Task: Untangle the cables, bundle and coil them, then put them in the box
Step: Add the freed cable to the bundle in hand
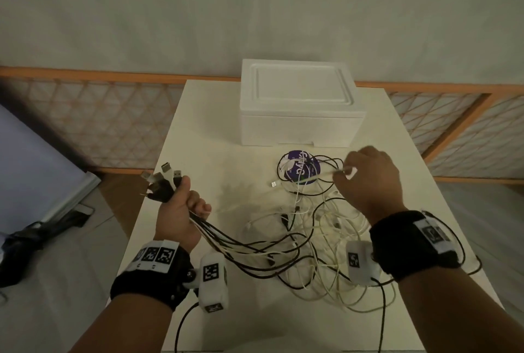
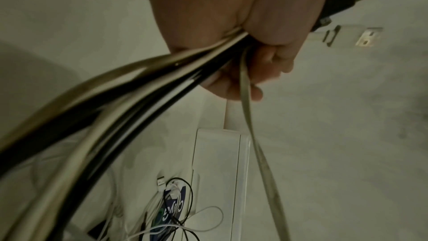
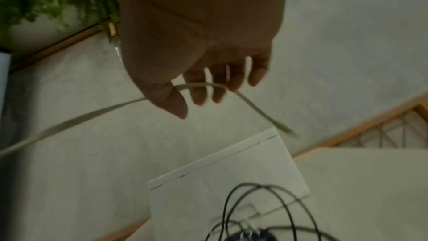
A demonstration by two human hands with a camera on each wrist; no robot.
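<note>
A tangle of black and white cables [image 1: 309,242] lies on the white table [image 1: 215,137]. My left hand [image 1: 181,208] grips a bundle of several cables just below their USB plugs [image 1: 166,179], which fan out above the fist; the same bundle [image 2: 143,87] fills the left wrist view. My right hand [image 1: 365,179] is raised over the tangle and pinches a single white cable [image 1: 323,174] between thumb and fingers, as the white cable [image 3: 203,86] shows in the right wrist view. The white foam box [image 1: 300,103] stands behind, its lid on.
A round purple tape roll [image 1: 302,167] lies under cable loops in front of the box. A wooden lattice fence [image 1: 99,120] runs behind the table. Dark items [image 1: 37,239] lie on the floor at left. The table's left edge is close to my left hand.
</note>
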